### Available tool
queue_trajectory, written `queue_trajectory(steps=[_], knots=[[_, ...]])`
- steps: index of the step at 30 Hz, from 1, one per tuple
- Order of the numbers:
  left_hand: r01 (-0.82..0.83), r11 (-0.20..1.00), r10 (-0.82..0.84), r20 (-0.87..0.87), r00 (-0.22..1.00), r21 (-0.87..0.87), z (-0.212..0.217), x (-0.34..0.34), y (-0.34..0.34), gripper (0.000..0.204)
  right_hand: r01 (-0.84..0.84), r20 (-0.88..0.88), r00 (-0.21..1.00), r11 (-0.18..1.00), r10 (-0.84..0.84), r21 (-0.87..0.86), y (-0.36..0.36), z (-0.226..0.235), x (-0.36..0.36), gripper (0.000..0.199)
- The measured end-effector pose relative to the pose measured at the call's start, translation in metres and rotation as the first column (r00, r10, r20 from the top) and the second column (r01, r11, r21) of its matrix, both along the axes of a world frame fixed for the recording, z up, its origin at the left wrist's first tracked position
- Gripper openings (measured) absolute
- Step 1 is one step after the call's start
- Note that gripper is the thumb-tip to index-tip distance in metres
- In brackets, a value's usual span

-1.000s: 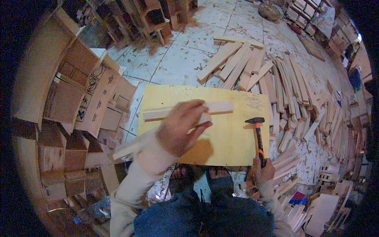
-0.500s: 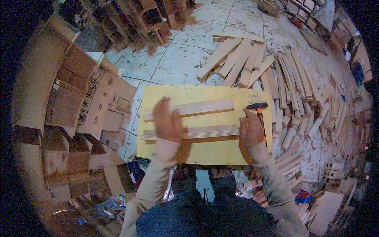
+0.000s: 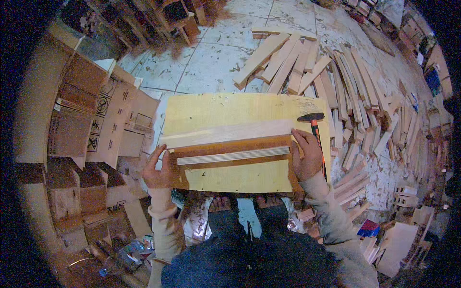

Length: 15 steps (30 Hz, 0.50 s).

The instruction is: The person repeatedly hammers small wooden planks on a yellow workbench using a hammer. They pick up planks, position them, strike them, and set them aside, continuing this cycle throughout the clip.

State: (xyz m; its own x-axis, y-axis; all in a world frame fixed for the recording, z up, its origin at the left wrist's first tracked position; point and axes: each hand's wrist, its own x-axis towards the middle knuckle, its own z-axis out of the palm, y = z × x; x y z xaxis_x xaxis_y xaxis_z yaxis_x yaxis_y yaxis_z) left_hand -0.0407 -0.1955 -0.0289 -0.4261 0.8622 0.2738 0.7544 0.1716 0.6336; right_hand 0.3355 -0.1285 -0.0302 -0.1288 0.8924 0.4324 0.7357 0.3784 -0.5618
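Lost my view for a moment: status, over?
Left hand and right hand grip wooden frame ends. Frame on yellow board. Hammer beside right hand.

I see a shallow wooden frame point(image 3: 233, 156) held at both ends over the yellow counter point(image 3: 240, 108). It looks like a long, low crate part: a pale plank forms its far edge, running left to right and tilted slightly up toward the right, and darker brown strips make up its ends and its near side. A thin, light slat lies lengthwise inside it, parallel to the pale plank. The frame spans nearly the full width of the counter and covers its middle, with bare yellow showing beyond the far plank and through the open part nearest me.
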Motion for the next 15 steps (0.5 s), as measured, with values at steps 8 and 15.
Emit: queue_trajectory(steps=[8, 15], knots=[[0.025, 0.992, -0.018, -0.053, 0.998, 0.127, -0.027, 0.017, -0.039, 0.029, 0.110, -0.045, 0.993, 0.989, -0.106, 0.097, -0.038, -0.026, -0.006, 0.033], [-0.069, 0.976, 0.017, 0.240, 0.971, 0.208, -0.053, -0.002, -0.038, 0.028, 0.136, -0.197, 0.976, 0.968, -0.094, 0.212, -0.029, -0.040, -0.011, 0.023]])
